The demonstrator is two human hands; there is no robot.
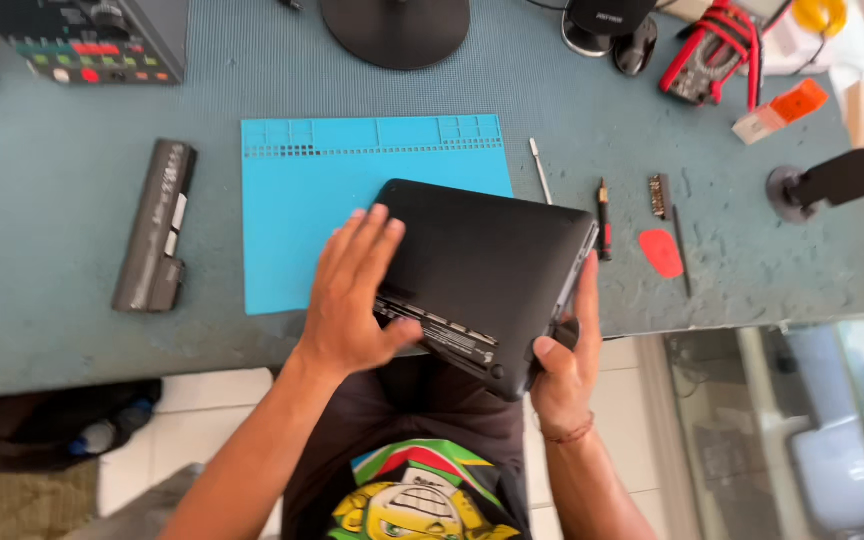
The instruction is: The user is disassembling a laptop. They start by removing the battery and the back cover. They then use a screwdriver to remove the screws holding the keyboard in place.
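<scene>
With left hand (pixel 352 300) flat on top and right hand (pixel 564 352) fingers clamped on the lower-right corner, the laptop (pixel 487 275) looks rigid, hefty, slick: grip edges.

My left hand (pixel 352 295) lies flat, palm down, fingers spread and pointing away from me. My right hand (pixel 567 350) curls in a grip, thumb up, forearm angled in from below.

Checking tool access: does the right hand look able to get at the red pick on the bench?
Probably not yet: the right hand grips the black laptop's corner. The red pick lies uncovered just beyond it.
</scene>
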